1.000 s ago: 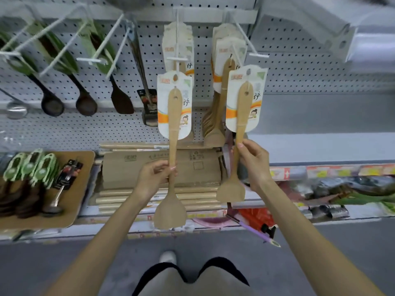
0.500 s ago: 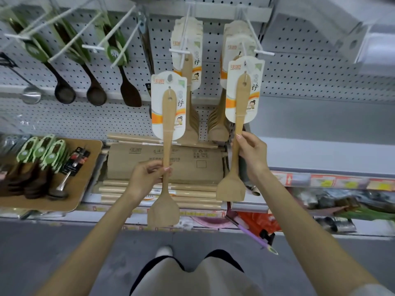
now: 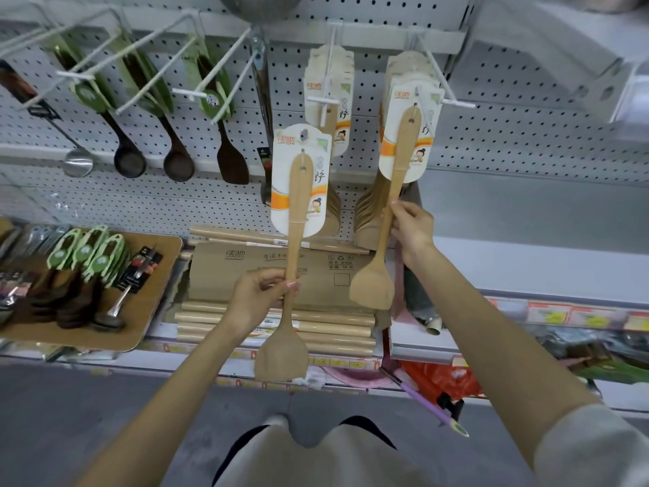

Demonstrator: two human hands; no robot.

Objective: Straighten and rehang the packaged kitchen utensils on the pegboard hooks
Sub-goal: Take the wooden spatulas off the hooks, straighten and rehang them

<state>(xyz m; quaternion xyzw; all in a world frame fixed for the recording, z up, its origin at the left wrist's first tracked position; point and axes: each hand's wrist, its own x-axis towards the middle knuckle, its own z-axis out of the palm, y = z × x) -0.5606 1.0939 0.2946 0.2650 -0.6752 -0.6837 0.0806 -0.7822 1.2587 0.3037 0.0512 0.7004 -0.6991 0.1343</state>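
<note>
A white pegboard (image 3: 526,142) backs the shop shelving. The left hand (image 3: 261,297) curls its fingers round the handle of a carded wooden spatula (image 3: 300,191), held upright, clear of the hooks. The right hand (image 3: 411,230) pinches the second spatula (image 3: 400,163) by its handle, its card up at the right hook (image 3: 456,104).

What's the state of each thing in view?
Left hand, grips left spatula's handle.
Left spatula, upright, off hook, card below left hook.
Right hand, pinches right spatula's handle.
Right spatula, raised, card top at right hook; threaded or not unclear.
Left hook, holds spatula stack.
Ladles, hanging on hooks.
</note>
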